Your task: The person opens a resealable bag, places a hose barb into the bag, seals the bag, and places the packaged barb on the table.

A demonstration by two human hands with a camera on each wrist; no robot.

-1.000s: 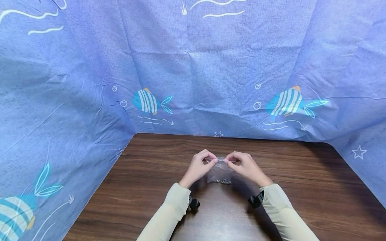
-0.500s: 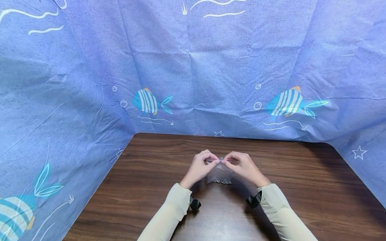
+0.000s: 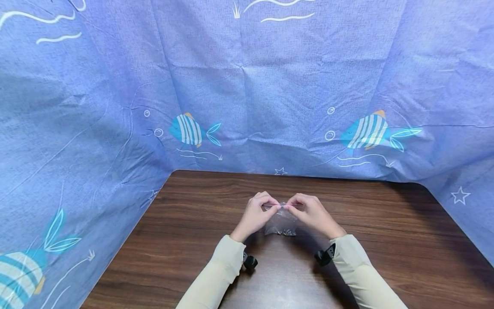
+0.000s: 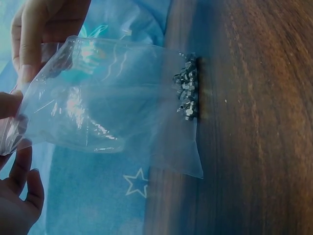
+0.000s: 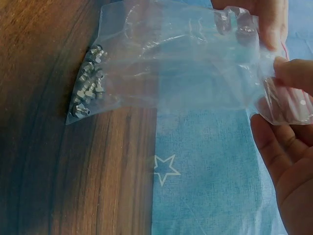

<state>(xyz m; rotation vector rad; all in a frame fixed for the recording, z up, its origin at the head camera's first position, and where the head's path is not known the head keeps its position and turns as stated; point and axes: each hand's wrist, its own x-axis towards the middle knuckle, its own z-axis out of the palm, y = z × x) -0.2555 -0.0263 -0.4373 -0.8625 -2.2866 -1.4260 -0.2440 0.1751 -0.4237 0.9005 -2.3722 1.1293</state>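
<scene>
A small clear zip bag (image 3: pixel 282 221) stands on the brown wooden table (image 3: pixel 193 223), held up by its top edge. Several small metal nuts (image 3: pixel 286 232) lie heaped in its bottom, also seen as nuts (image 4: pixel 187 93) in the left wrist view and nuts (image 5: pixel 88 88) in the right wrist view. My left hand (image 3: pixel 257 212) pinches the left part of the bag's top strip. My right hand (image 3: pixel 311 213) pinches the right part, fingertips almost meeting those of the left. The bag (image 4: pixel 107 107) hangs slack between them; the same bag (image 5: pixel 186 58) fills the right wrist view.
A blue cloth with fish and star prints (image 3: pixel 247 86) walls the table at the back and on both sides. Bare table wood (image 3: pixel 386 240) stretches right and left of the hands. Black wrist-camera mounts (image 3: pixel 248 261) sit under both cream sleeves.
Both hands have drawn a little closer together along the bag's top edge and lifted slightly. The bag stays in place on the table.
</scene>
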